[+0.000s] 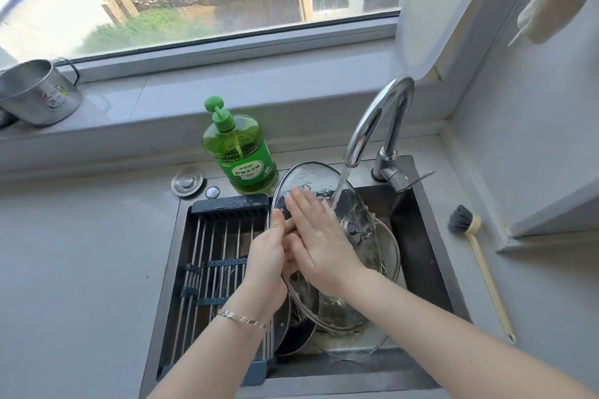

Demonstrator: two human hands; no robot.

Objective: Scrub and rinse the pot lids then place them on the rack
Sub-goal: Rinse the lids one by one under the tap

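A large glass pot lid [311, 180] with a metal rim is held tilted over the sink, under the water running from the faucet [377, 126]. My left hand [270, 256] grips its left rim, thumb on the glass. My right hand [316, 233] lies flat on the lid's upper face, fingers straight. Below it, more glass lids [387, 244] lie stacked in the sink basin [418, 236]. The rack [212, 246], metal rods in a dark blue frame, spans the left half of the sink and holds nothing I can see.
A green dish soap bottle [240, 152] stands behind the rack. A long-handled brush [476, 249] lies on the counter to the right of the sink. A metal mug [39, 94] sits on the window sill at left. A drain stopper [187, 182] rests beside the soap.
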